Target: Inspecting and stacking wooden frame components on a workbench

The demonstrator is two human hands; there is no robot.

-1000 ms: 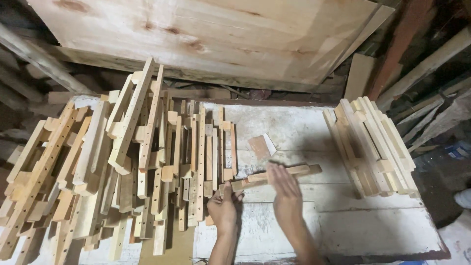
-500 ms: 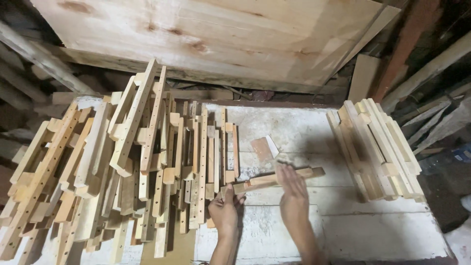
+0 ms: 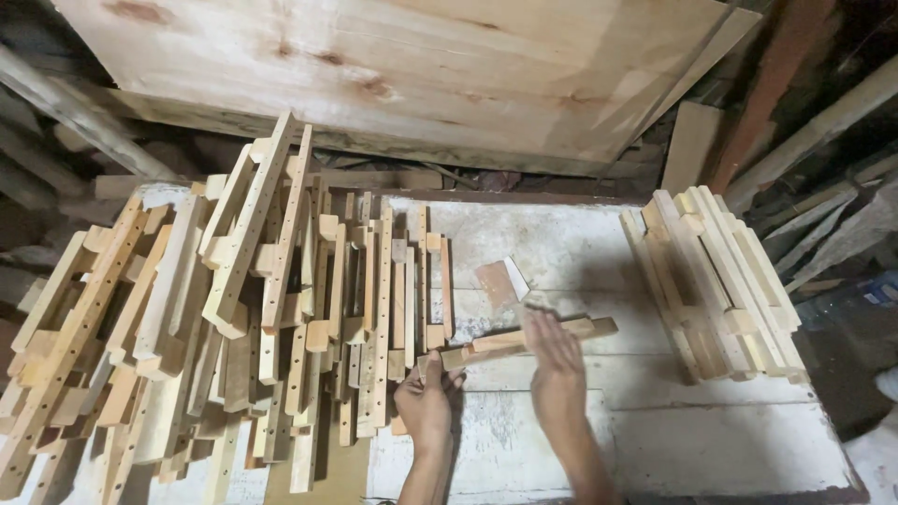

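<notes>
Far to the left, a big heap of pale notched wooden pieces (image 3: 234,318) covers that side of the white worktable (image 3: 655,449); most are long strips drilled with rows of small holes and fitted with short blocks, leaning and crossing so thickly that I cannot count them. Just right of the heap is the person's left hand (image 3: 426,402), its fingers curled and clenched around the near end of a single wooden strip (image 3: 524,341). That strip is the same light, unfinished timber as the rest, slim and straight, with a raised block along its middle, and it lies almost flat over the table, tilted slightly upward toward the right. Its left end sits inside the left hand's grasp, while its middle passes under the right hand (image 3: 552,360), which lies open and flat on top of it, pressing down with fingers stretched out rather than closed around anything; the right end of the strip pokes out beyond those fingers. Just behind the strip, resting on the table, is one small brownish sheet with a white corner (image 3: 500,281), close to the right hand's fingertips but not touched. Further right stands a second, tidier stack of wooden pieces (image 3: 720,281), roughly a dozen lying parallel, well apart from both hands. Behind everything, one large plywood board (image 3: 421,65) leans across the back of the table.
</notes>
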